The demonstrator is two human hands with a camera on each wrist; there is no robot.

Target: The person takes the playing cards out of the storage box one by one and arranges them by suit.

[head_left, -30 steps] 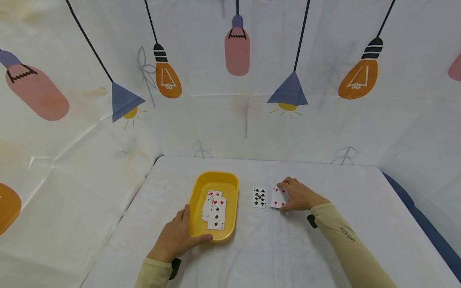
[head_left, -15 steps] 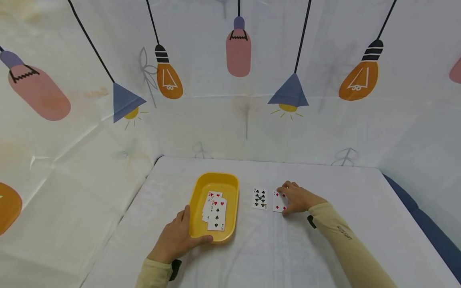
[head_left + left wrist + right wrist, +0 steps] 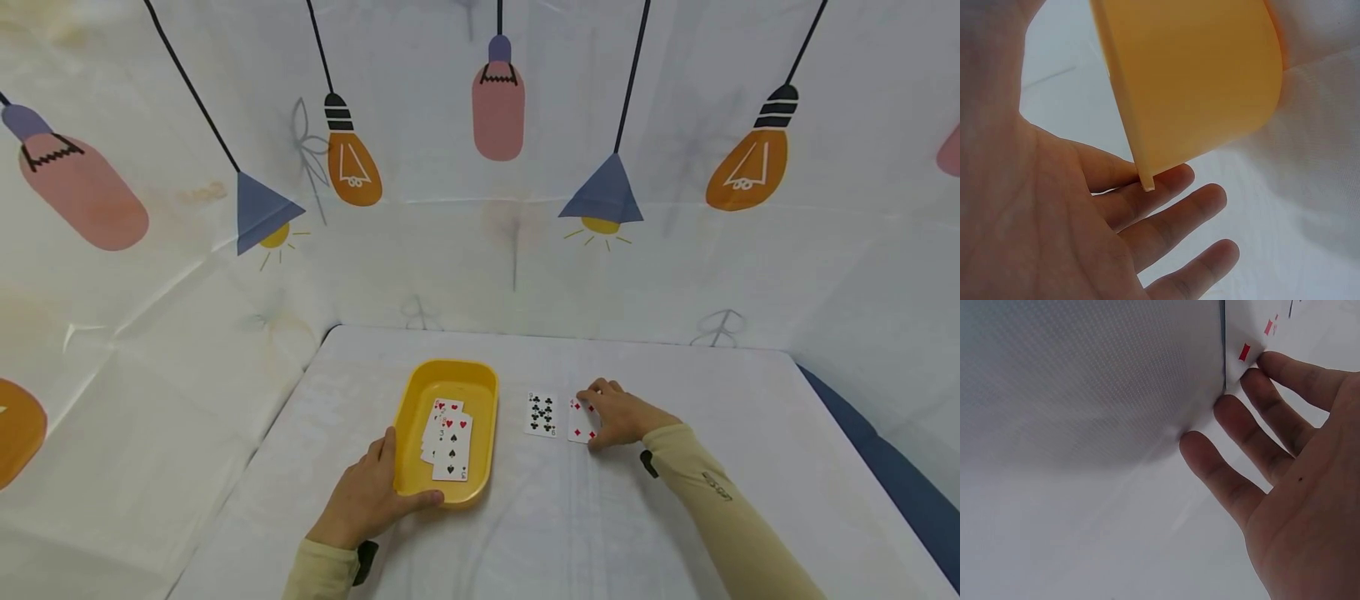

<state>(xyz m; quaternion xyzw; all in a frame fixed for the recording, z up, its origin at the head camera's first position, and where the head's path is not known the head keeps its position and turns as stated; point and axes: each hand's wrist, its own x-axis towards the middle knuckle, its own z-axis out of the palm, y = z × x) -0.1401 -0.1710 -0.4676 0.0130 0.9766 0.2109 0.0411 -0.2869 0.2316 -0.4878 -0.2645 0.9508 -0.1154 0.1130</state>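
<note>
My left hand (image 3: 363,492) grips the near left corner of a yellow tray (image 3: 493,433), thumb along the front rim and fingers at the left side. In the left wrist view the tray wall (image 3: 1191,75) rests against the fingers (image 3: 1172,225). Inside lie several overlapping playing cards, a spade card (image 3: 452,458) on top. On the table, my right hand (image 3: 618,417) holds a diamond playing card (image 3: 581,423) by its edges, thumb at the near edge and a finger at the far one. In the right wrist view its fingertips (image 3: 1232,409) touch the card's edge; the hand hides part of the card.
A club playing card (image 3: 541,414) lies face up between the tray and the diamond card. White cloth covers the table (image 3: 525,542). Behind it hangs a white sheet (image 3: 450,250) printed with lamps. A dark blue thing (image 3: 892,450) shows beyond the right edge.
My right hand has shifted the diamond card slightly right and toward me, and it now lies straighter. Over the last half second almost nothing moves. The left hand stays on the tray.
</note>
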